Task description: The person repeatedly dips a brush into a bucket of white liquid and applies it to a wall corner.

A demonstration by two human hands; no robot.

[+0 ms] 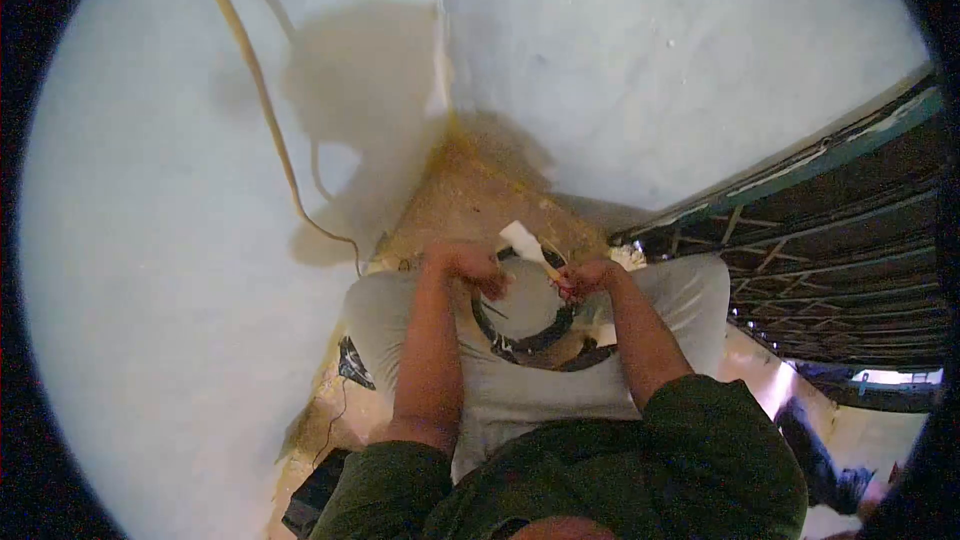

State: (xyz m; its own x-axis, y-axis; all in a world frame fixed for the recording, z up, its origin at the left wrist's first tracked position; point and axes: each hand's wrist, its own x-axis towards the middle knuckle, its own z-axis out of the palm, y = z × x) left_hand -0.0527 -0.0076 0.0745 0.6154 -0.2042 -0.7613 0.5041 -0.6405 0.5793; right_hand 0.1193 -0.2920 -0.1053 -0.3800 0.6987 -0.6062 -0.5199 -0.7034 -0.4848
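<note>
Between my knees sits a round black-rimmed object (pixel 520 345) with a pale grey, flat-looking middle. My right hand (pixel 588 280) is closed at its right edge, around the yellowish handle of a brush-like tool (pixel 522 238). The tool's broad white end points up and left, over the far rim. On the left side my left hand (pixel 478 270) is held over the rim with its fingers curled. Just below those fingers shows a thin dark line (pixel 492 309); what the fingers grip, I cannot tell.
Two pale walls (pixel 150 240) meet in a corner ahead of me, above a brown floor (pixel 470 202). A yellowish cable (pixel 262 90) hangs down the left wall. To the right stands a dark folding metal gate (pixel 840 270). A black object (pixel 318 490) lies at lower left.
</note>
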